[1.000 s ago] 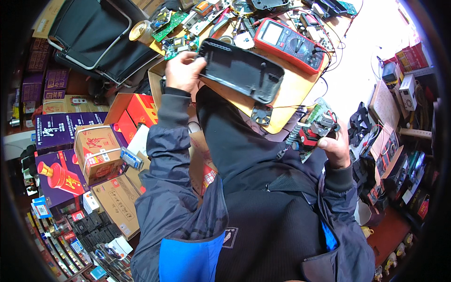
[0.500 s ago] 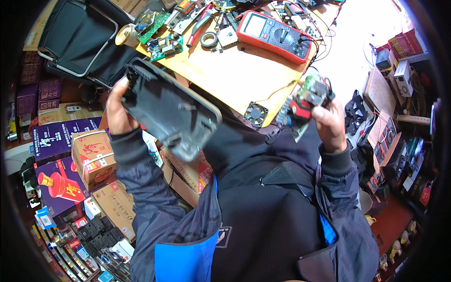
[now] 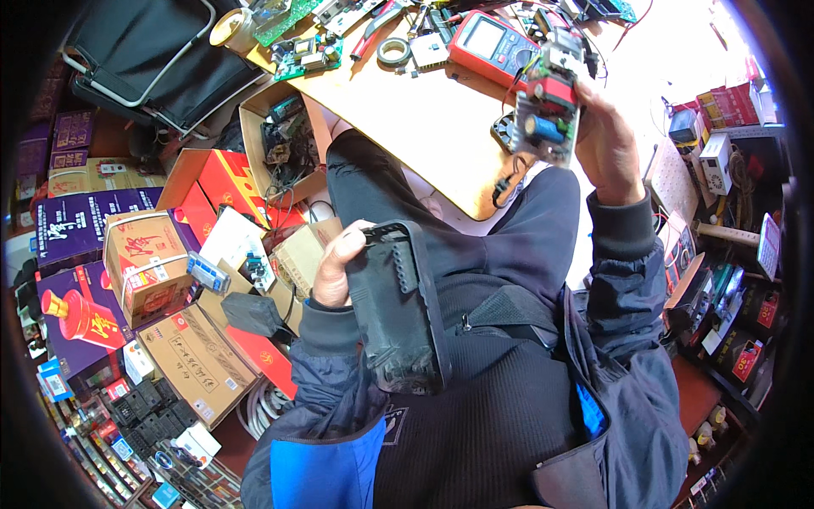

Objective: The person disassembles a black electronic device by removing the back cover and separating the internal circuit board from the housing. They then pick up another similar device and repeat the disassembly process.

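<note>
My left hand (image 3: 336, 270) is closed on the end of a long black plastic housing shell (image 3: 392, 327). The shell is tilted in front of my torso, with its dusty hollow inside showing. At the right, my right hand (image 3: 612, 146) grips a circuit board (image 3: 551, 97) by its edge, lifted above the table's front corner. On the board are a red-wrapped part, a blue cylindrical capacitor and metal heatsink fins. Partly hidden behind the board lies a small black fan (image 3: 504, 131). A red multimeter (image 3: 492, 49) rests on the table just beyond the board.
The wooden table (image 3: 398, 127) carries a roll of tape (image 3: 393, 53), a green circuit board (image 3: 307, 58) and several loose electronic parts. To the left stand an open carton (image 3: 319, 127) of parts, brown boxes (image 3: 199, 360) and a folded black chair (image 3: 140, 59). Shelves of goods line the right.
The shell in my left hand has come down and closer to my torso, turned more upright. My right hand has raised the circuit board over the table, near the multimeter.
</note>
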Available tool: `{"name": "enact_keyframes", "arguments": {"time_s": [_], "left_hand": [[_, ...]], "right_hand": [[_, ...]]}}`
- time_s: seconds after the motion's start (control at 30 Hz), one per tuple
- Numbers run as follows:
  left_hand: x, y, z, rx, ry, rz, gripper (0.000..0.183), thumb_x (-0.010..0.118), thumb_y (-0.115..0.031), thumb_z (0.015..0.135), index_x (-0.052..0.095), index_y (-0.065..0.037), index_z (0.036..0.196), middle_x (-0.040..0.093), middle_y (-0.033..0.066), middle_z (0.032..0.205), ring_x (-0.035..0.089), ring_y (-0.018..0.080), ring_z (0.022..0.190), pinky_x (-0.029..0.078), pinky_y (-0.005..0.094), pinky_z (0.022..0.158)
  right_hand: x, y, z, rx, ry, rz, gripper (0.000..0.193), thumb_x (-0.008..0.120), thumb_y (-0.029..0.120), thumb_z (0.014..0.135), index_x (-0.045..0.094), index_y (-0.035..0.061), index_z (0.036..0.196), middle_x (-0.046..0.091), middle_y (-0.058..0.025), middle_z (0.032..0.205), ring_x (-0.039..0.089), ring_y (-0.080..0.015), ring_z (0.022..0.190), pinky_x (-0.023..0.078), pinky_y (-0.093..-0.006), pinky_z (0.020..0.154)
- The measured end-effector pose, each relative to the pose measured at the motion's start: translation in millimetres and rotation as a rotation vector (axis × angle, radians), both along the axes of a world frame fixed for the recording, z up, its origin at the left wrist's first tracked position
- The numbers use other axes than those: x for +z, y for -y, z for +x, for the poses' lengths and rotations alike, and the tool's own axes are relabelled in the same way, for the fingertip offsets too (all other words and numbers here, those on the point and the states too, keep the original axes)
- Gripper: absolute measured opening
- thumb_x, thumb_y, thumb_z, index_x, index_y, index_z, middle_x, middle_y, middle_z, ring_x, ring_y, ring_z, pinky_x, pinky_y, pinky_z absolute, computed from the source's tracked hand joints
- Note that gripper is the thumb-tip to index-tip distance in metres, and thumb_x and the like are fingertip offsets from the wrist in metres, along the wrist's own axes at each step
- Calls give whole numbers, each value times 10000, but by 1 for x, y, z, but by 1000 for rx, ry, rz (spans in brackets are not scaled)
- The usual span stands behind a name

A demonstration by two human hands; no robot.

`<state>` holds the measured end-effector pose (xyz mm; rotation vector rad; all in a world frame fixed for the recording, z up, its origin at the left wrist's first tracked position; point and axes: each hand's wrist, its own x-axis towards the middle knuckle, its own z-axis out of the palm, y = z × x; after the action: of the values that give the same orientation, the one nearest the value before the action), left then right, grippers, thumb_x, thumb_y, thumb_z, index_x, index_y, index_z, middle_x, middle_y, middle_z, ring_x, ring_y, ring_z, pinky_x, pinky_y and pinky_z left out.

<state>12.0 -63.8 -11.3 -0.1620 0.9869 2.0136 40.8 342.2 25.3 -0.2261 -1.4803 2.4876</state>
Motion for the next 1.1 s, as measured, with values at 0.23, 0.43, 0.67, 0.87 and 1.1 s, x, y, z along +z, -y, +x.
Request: {"name": "enact_keyframes", "arguments": {"time_s": [0.23, 0.43, 0.67, 0.87, 1.1], "left_hand": [[2, -26, 40, 0, 319, 533, 1017, 772, -474, 851, 327, 31, 1614, 349, 373, 1594, 419, 560, 1437, 334, 731, 1169], [3, -49, 49, -139, 438, 885, 1117, 741, -544, 840, 229, 5, 1667, 304, 401, 1625, 366, 551, 1503, 239, 806, 1187], [37, -73, 12, -34, 170, 303, 965, 712, -538, 918, 339, 51, 1586, 504, 321, 1470, 580, 470, 1294, 525, 600, 1051], [68, -114, -5, -232, -133, 157, 796, 721, -450, 994, 389, -11, 1568, 590, 109, 1374, 600, 177, 1221, 482, 325, 1071], [68, -128, -6, -230, -200, 98, 788, 718, -445, 1001, 377, -12, 1564, 576, 122, 1391, 573, 189, 1256, 438, 345, 1125]], "right_hand": [[-12, 14, 52, 204, 127, -215, 680, 607, 383, 984, 536, -76, 1481, 658, -186, 1416, 667, -265, 1240, 473, -423, 1125], [-31, 23, 82, 163, 221, -393, 616, 656, 346, 994, 571, -76, 1435, 678, -187, 1369, 685, -269, 1196, 501, -431, 1091], [-27, 39, 91, 161, 250, -227, 930, 770, 475, 892, 411, -59, 1563, 568, -241, 1496, 674, -291, 1217, 567, -400, 1024], [-16, 41, 98, 160, 198, -110, 772, 847, 313, 864, 550, -75, 1461, 697, -187, 1338, 696, -276, 1201, 524, -421, 1092], [-18, 42, 102, 143, 227, -25, 795, 868, 361, 847, 570, -70, 1445, 707, -152, 1309, 689, -244, 1182, 524, -401, 1079]]}}
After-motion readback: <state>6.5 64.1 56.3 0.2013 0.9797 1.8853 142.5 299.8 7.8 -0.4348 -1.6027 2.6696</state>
